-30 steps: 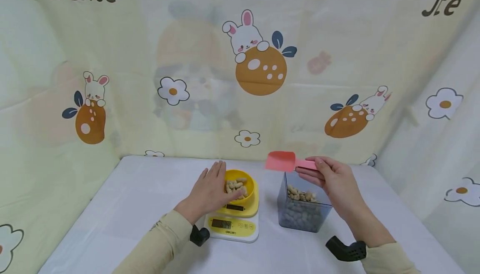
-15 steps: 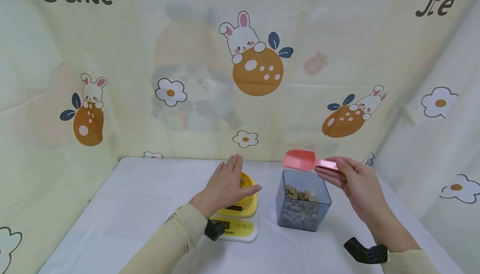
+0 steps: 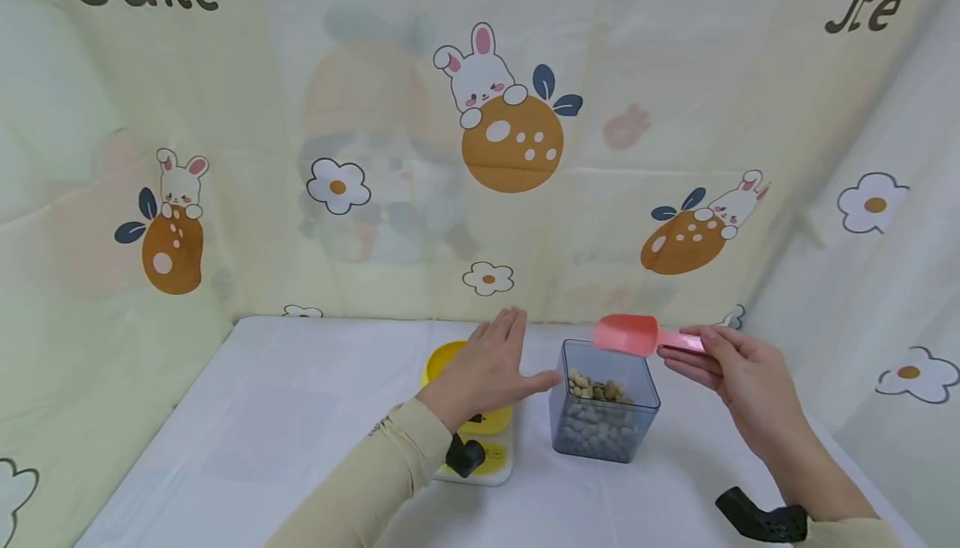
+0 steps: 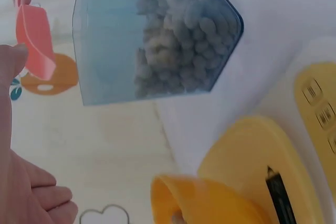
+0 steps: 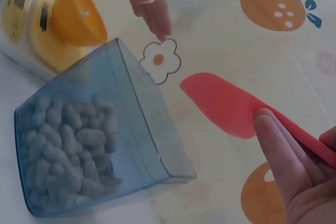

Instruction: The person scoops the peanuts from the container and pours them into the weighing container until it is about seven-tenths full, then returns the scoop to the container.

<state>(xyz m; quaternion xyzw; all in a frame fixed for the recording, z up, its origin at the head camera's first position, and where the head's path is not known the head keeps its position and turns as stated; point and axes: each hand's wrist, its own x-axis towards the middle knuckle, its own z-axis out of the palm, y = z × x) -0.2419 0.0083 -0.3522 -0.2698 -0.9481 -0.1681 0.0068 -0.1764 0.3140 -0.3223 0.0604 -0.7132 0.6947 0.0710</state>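
Note:
My right hand (image 3: 750,381) pinches the handle of a pink scoop (image 3: 626,334), held over the back right of a clear bluish bin (image 3: 600,431). Peanuts (image 5: 68,150) fill the lower part of that bin. The scoop's bowl looks bare in the right wrist view. My left hand (image 3: 487,369) hovers with straight fingers and spread thumb between the bin and a yellow kitchen scale (image 3: 495,456), holding nothing. A yellow bowl (image 3: 442,356) sits on the scale, partly hidden behind that hand; a bit of its contents shows in the left wrist view.
A white cloth covers the table (image 3: 247,415). Behind it hangs a cream curtain (image 3: 390,281) printed with rabbits and flowers, close to the table's back edge. Black wrist cameras sit on both forearms.
My left hand has moved right, off the front of the bowl toward the bin. My right hand has carried the scoop to the right. The bin and scale have stayed in place.

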